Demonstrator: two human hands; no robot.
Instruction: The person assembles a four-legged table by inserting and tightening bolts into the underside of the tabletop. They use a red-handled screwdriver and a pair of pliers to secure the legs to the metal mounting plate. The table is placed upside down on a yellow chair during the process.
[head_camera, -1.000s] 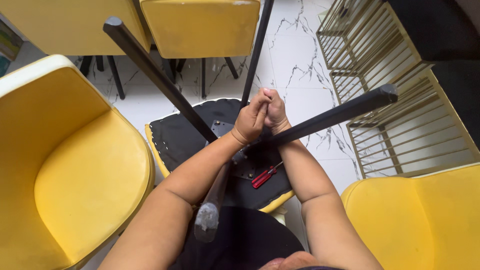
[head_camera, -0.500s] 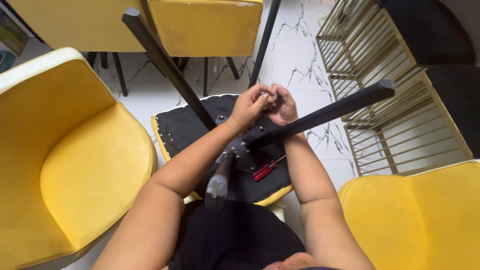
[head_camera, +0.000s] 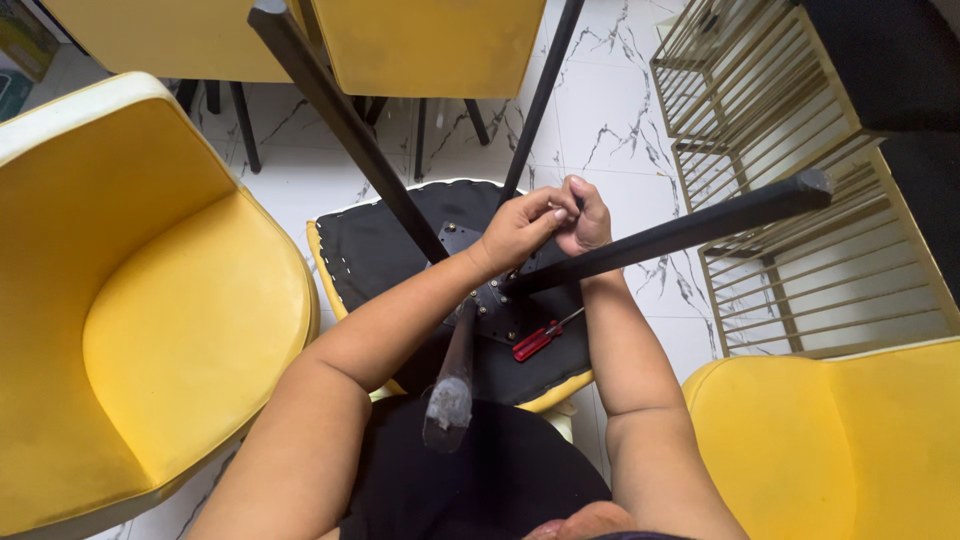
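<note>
head: black chair legs (head_camera: 350, 125) crowd both hands (head_camera: 550, 222).

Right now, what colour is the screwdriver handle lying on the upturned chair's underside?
Red, on the screwdriver; head view shows it best.

Both arms bare, reaching fwd and up from the bottom of view, converging at centre. Left arm comes in from lower left, forearm angled up-right, wrist bent slightly. Left hand (head_camera: 520, 228) back facing the camera, fingers (head_camera: 556, 207) curled in and pinched together at the tips. Right arm comes up from lower right, forearm nearly vertical, elbow low. Right hand (head_camera: 585, 215) just beside the left, touching it, fingers curled in a loose fist, knuckles up. Fingertips of both hands meet at one spot; can't tell what, if anything, is pinched between them. Palms hidden.
</note>
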